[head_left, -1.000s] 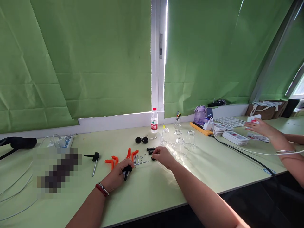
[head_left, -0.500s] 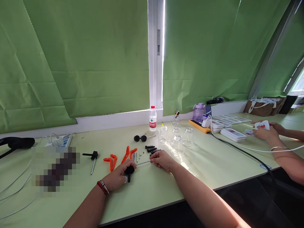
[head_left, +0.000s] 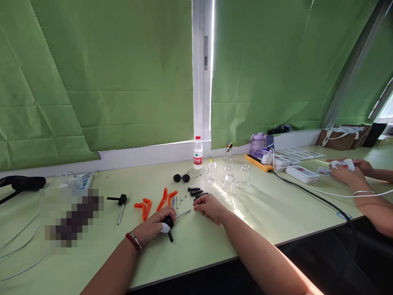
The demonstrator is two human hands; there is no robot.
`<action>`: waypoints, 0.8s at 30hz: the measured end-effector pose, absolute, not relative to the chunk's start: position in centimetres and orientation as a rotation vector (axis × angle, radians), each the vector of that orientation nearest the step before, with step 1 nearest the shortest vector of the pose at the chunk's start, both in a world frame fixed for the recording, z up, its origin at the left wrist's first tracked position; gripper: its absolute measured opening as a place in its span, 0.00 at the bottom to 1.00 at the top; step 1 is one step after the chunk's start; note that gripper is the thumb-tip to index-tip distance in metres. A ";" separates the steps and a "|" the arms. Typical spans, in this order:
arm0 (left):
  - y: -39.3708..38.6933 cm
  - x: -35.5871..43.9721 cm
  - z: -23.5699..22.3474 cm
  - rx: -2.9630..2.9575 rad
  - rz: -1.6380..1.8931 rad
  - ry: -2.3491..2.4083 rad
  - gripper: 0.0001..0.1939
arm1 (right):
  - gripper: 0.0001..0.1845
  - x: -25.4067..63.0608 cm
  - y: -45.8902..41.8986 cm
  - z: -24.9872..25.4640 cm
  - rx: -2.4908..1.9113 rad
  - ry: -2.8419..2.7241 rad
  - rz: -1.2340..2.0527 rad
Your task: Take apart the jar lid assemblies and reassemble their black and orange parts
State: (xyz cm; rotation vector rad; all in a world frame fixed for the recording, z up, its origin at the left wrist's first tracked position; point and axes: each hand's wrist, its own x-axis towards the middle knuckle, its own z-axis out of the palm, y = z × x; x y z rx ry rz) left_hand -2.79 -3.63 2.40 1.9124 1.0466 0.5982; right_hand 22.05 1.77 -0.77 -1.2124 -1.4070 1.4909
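My left hand [head_left: 153, 223], with a white wrap on its thumb, is closed around a black-headed metal rod [head_left: 184, 213]. The rod points right and the black handle hangs down toward me. Close to the rod's tip, but apart from it, my right hand [head_left: 209, 207] has its fingers pinched together; whatever lies between them is hidden. Behind that hand lie several black ribbed pieces [head_left: 198, 192]. Orange angled pieces [head_left: 162, 199] and small metal pins [head_left: 177, 202] rest beyond my left hand. A similar black-headed rod [head_left: 122, 200] lies farther left.
Sunglasses [head_left: 181, 178], a water bottle [head_left: 198, 153] and upturned glasses [head_left: 244, 178] stand or lie toward the back. An orange power strip [head_left: 258, 162] and black cable [head_left: 310, 193] are at right, where another person's hands [head_left: 345, 174] hold cards. A blurred patch covers something at left.
The pinched fingers of my right hand have come off the rod's tip. The rod has tilted and shifted slightly left in my left hand, its handle swinging a little right.
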 end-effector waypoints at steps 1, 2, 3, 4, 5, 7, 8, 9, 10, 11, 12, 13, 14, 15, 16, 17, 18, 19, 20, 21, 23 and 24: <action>-3.7 -2.8 2.4 1.916 0.596 1.044 0.15 | 0.04 22.0 1.8 -0.8 -1.214 -1.402 1.491; -3.8 -2.8 2.4 1.918 0.588 1.043 0.16 | 0.04 22.0 1.7 -0.7 -1.213 -1.397 1.491; -3.8 -2.8 2.4 1.917 0.581 1.045 0.18 | 0.04 22.0 1.7 -0.7 -1.210 -1.395 1.490; -3.8 -2.8 2.4 1.911 0.578 1.048 0.20 | 0.04 21.9 1.7 -0.8 -1.208 -1.396 1.487; -3.8 -2.8 2.2 1.900 0.580 1.051 0.24 | 0.04 21.9 1.8 -0.8 -1.207 -1.397 1.484; -3.8 -2.9 1.9 1.871 0.600 1.053 0.28 | 0.04 21.9 1.8 -0.9 -1.209 -1.403 1.476; -3.7 -2.9 1.8 1.865 0.610 1.057 0.29 | 0.04 21.9 1.8 -0.9 -1.206 -1.405 1.475; -3.6 -2.9 1.6 1.872 0.619 1.067 0.29 | 0.04 22.0 1.8 -1.0 -1.202 -1.406 1.477; -3.6 -2.9 1.5 1.895 0.621 1.084 0.28 | 0.04 22.0 1.9 -1.0 -1.196 -1.406 1.482; -3.6 -2.9 1.4 1.933 0.619 1.106 0.25 | 0.04 22.0 1.9 -1.1 -1.190 -1.407 1.489; -3.5 -2.8 1.4 1.978 0.611 1.129 0.22 | 0.04 22.0 1.9 -1.1 -1.185 -1.407 1.494; -3.5 -2.7 1.5 2.024 0.599 1.145 0.18 | 0.04 22.0 1.9 -1.1 -1.181 -1.407 1.497; -3.6 -2.7 1.6 2.063 0.586 1.153 0.14 | 0.03 22.0 1.9 -1.1 -1.178 -1.407 1.499; -3.6 -2.6 1.7 2.092 0.574 1.153 0.11 | 0.03 22.0 1.9 -1.1 -1.176 -1.407 1.497; -3.6 -2.5 1.8 2.109 0.564 1.149 0.09 | 0.03 22.0 2.0 -1.2 -1.173 -1.405 1.497; -3.6 -2.4 1.9 2.117 0.558 1.146 0.08 | 0.02 22.0 2.0 -1.2 -1.169 -1.401 1.498; -3.6 -2.4 1.9 2.115 0.557 1.147 0.09 | 0.02 22.0 2.0 -1.2 -1.164 -1.395 1.502; -3.6 -2.4 1.9 2.103 0.559 1.151 0.10 | 0.01 22.0 2.0 -1.2 -1.159 -1.388 1.505; -3.6 -2.4 1.9 2.083 0.556 1.155 0.11 | 0.01 22.0 2.1 -1.2 -1.153 -1.384 1.508; -3.6 -2.4 1.8 2.057 0.551 1.158 0.12 | 0.01 22.0 2.1 -1.2 -1.146 -1.382 1.510; -3.5 -2.4 1.7 2.008 0.544 1.157 0.13 | 0.02 22.0 2.0 -1.2 -1.134 -1.383 1.511; -3.5 -2.4 1.6 1.993 0.542 1.156 0.14 | 0.02 22.0 2.0 -1.2 -1.129 -1.386 1.510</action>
